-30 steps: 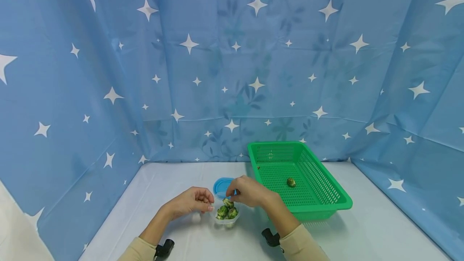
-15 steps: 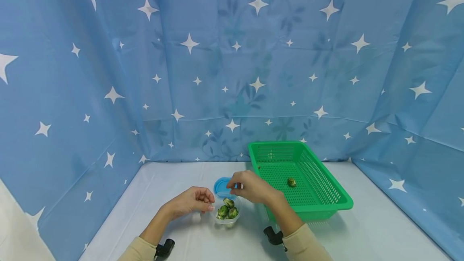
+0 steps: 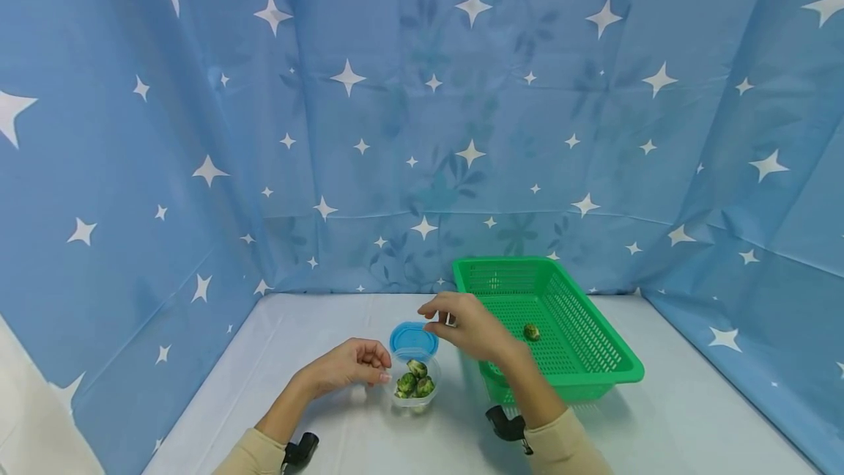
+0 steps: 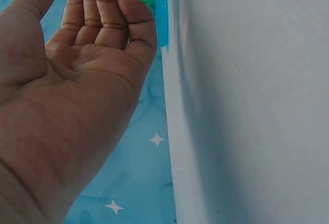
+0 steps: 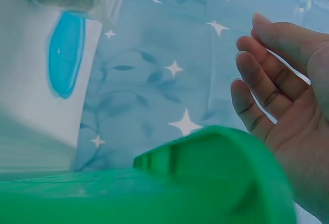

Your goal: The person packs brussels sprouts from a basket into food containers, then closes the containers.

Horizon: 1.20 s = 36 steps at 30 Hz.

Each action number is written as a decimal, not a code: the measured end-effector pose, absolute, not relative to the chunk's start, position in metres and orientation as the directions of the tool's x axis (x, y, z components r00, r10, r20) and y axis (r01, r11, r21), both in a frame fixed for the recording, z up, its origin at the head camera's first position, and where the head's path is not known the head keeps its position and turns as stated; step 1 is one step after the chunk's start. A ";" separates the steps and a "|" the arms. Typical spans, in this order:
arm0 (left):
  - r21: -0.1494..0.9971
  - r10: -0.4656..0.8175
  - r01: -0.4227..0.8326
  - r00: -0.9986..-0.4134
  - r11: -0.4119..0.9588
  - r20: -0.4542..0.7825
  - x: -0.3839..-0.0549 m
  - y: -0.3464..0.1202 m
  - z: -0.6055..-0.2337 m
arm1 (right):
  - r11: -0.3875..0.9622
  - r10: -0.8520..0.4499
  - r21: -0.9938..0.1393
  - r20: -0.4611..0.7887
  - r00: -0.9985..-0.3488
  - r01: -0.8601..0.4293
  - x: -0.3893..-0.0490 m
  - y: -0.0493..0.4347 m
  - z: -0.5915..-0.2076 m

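Several Brussels sprouts [image 3: 425,387] are heaped in a small clear plastic container [image 3: 412,402] on the table, and one more Brussels sprout [image 3: 531,332] lies in the green basket [image 3: 560,380]. My left hand [image 3: 349,367] is beside the container, with its thumb tip right at the left rim and its fingers loosely bent. Above and right of the blue lid [image 3: 414,340] my right hand [image 3: 471,325] is raised, fingers gently curved and nothing between them. In the right wrist view, the fingers of the right hand [image 5: 288,80] are spread apart from the thumb near the green basket rim [image 5: 231,139].
The blue lid lies just behind the container. To the right, the large perforated basket has raised walls and stands close to the right forearm. A blue star-patterned curtain [image 3: 369,167] borders the white tabletop [image 3: 290,336] at the back and sides.
My right hand has risen from the sprouts in the container and moved back and right, toward the basket, uncovering the lid. The left hand has stayed at the rim.
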<state>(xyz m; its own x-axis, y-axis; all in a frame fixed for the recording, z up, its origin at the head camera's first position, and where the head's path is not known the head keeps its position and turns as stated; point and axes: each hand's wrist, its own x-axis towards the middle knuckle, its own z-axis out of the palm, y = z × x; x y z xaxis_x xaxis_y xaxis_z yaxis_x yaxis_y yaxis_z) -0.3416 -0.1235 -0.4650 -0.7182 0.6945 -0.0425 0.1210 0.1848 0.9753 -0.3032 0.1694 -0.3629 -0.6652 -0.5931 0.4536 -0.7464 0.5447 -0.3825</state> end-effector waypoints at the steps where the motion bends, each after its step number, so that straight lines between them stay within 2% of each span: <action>1: 0.975 0.694 0.121 -0.719 0.185 -0.042 -0.342 -0.123 -0.465 | 0.542 -0.589 -0.378 0.466 -0.660 -0.751 -0.302 0.170 -0.361; 12: 0.976 0.699 0.115 -0.713 0.185 -0.049 -0.341 -0.125 -0.466 | 0.498 -0.541 -0.377 0.569 -0.619 -0.781 -0.301 0.173 -0.350; 26: 0.976 0.699 0.117 -0.713 0.183 -0.046 -0.342 -0.124 -0.463 | 0.552 -0.516 -0.297 0.613 -0.598 -0.780 -0.294 0.179 -0.317; 36: 0.977 0.700 0.115 -0.712 0.178 -0.044 -0.341 -0.125 -0.464 | 0.583 -0.498 -0.317 0.588 -0.637 -0.748 -0.296 0.194 -0.291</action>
<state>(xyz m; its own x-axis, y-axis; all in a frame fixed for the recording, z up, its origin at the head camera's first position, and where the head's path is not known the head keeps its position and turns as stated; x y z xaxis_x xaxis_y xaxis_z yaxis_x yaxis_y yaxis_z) -0.3415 -0.1245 -0.4643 -0.7123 0.7005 -0.0442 0.1148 0.1784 0.9772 -0.2957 0.1941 -0.2907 -0.6373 -0.4979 0.5882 -0.7480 0.5831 -0.3169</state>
